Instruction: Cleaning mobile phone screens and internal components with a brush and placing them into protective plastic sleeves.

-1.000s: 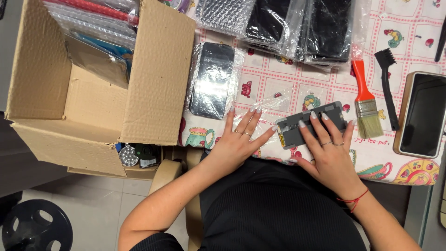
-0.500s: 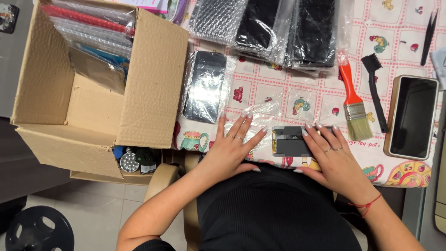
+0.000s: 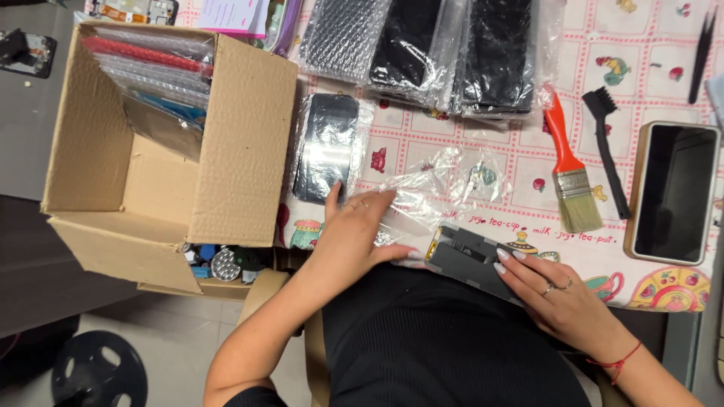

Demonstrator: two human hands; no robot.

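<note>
Our left hand (image 3: 356, 230) lies flat, its fingers (image 3: 392, 252) spread and pressing down a crinkled sheet of clear plastic wrap (image 3: 445, 181) on the tabletop (image 3: 648, 75), which wears a checked cloth printed with teacups. Our right hand (image 3: 554, 294) rests with its fingers (image 3: 520, 260) laid loosely over the near edge of a flat, grey rectangular phone part (image 3: 467, 252) with a small yellow tab at its left end; they press on it rather than grip it. The part sits at the tabletop's near edge, between the two sets of fingertips, and the wrap reaches away from it.

Just beyond our left fingers lies a dark glossy phone screen in a clear sleeve (image 3: 328, 147). Further out are bubble-wrapped black panels (image 3: 430, 49). Beyond our right fingers lie a paintbrush with an orange handle and pale bristles (image 3: 569, 173), a slim black brush (image 3: 607, 147) and a gold-rimmed phone (image 3: 673, 192). Left of our left hand stands an open corrugated cardboard box (image 3: 234, 136) holding bagged parts.
</note>
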